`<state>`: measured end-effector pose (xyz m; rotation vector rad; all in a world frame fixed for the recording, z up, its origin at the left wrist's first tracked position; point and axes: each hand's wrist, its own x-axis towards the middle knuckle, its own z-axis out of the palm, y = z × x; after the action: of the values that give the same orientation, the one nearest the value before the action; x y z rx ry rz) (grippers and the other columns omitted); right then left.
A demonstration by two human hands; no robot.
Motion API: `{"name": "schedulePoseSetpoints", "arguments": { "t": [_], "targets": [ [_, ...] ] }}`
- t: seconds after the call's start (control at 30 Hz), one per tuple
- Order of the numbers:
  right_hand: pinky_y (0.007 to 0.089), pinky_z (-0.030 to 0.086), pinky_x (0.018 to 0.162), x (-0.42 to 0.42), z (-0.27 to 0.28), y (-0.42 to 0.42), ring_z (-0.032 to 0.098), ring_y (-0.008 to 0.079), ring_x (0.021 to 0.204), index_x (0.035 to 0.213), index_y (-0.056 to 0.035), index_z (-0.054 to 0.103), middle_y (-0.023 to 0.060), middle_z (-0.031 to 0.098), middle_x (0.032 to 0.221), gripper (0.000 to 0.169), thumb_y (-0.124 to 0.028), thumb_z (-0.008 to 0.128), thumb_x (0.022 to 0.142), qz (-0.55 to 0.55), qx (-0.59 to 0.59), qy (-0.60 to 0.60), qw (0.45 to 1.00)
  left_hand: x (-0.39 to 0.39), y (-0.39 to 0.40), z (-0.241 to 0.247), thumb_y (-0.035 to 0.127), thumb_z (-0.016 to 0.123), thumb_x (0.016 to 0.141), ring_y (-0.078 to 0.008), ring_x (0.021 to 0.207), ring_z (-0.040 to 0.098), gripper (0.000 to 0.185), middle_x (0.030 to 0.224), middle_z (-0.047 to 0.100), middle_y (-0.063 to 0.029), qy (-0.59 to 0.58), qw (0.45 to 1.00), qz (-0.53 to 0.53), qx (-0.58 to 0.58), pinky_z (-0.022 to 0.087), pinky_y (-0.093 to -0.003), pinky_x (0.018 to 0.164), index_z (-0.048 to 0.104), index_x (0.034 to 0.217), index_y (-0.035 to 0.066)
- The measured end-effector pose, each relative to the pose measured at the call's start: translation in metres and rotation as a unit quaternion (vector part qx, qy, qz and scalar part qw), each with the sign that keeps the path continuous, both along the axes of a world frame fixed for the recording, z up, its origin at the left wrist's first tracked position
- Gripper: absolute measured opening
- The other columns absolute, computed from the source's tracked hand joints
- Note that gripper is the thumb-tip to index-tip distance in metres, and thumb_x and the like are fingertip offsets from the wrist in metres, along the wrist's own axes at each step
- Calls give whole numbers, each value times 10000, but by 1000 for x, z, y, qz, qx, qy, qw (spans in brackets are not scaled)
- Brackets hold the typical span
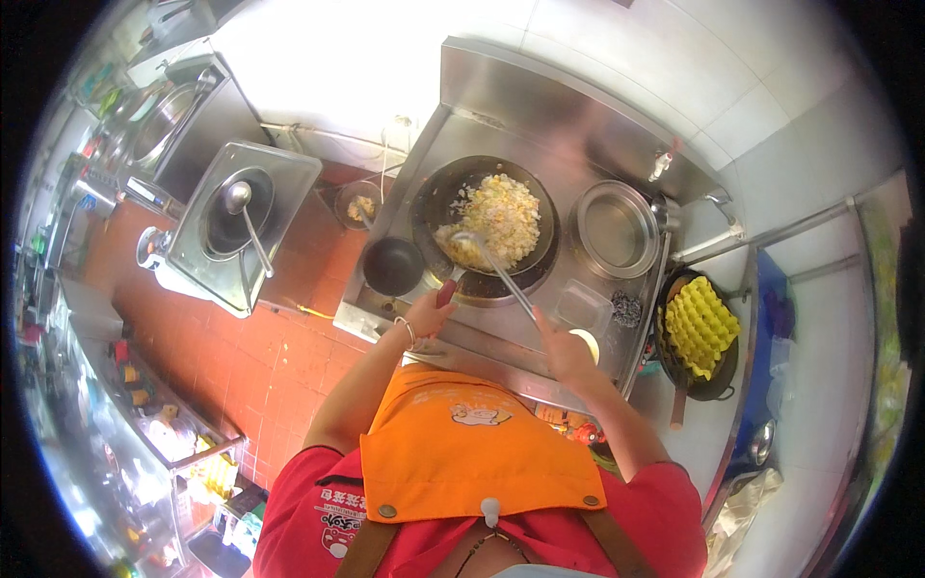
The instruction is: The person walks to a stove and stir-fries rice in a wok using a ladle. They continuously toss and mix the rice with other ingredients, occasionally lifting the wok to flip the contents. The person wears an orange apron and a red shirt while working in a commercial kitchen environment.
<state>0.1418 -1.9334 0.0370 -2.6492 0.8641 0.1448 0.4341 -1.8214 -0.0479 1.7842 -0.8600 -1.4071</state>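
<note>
A dark wok [442, 180] holds a heap of fried rice [498, 217] with yellow and green bits, on a stainless-steel stove [470, 134]. My left hand [428, 314] grips the wok's dark red handle [446, 292]. In my right hand [567, 352] is the long handle of a metal ladle [514, 289], whose bowl rests at the near edge of the rice. A small black pan [393, 266] stands left of the wok. Round metal pans [618, 230], stacked, stand to its right.
Near the right hand lie a clear plastic container [584, 303] and a dark scouring pad [626, 308]. A second wok holding a yellow egg tray [701, 329] is farther right. Left of the stove, another wok [242, 213] with a ladle [254, 231] sits on a metal stand. A tap [719, 199] projects at the back right.
</note>
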Motion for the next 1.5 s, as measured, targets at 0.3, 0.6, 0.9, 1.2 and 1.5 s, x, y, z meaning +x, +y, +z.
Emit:
{"name": "schedulePoseSetpoints", "arguments": {
  "t": [0.3,0.6,0.9,1.2,1.5],
  "targets": [
    [507,469,689,56,-21,-65,609,421,790,1494,-168,198,275,618,886,625,-181,483,937,-168,-19,9,986,-3,1,-5,260,581,932,-108,416,445,300,585,490,-22,37,999,3,-4,353,-270,361,460,1060,17],
    [500,483,606,-18,24,27,624,409,712,1485,-130,218,237,621,819,620,-141,479,923,-45,-45,34,997,2,1,-17,232,581,930,-127,385,448,273,568,478,-38,73,997,6,-18,341,-296,342,443,997,6],
    [533,463,697,71,-24,-52,608,448,770,1469,-128,248,257,631,864,591,-168,493,933,-183,17,-45,982,-3,0,-5,240,598,920,-130,397,467,285,584,494,-42,47,999,22,-16,362,-294,345,468,1004,2],
    [509,479,678,6,9,11,612,434,761,1480,-184,236,230,643,870,589,-194,466,939,-75,57,2,996,-1,2,-14,243,607,917,-137,378,468,316,575,501,-45,48,998,33,-11,359,-301,336,485,1038,-22],
    [384,455,465,46,-15,-35,563,251,521,1488,-297,254,130,546,665,547,-159,413,983,-182,98,-149,967,0,-1,-15,240,603,916,-148,379,479,291,579,517,-60,44,999,22,-11,360,-309,330,489,955,-25]
  ]
}}
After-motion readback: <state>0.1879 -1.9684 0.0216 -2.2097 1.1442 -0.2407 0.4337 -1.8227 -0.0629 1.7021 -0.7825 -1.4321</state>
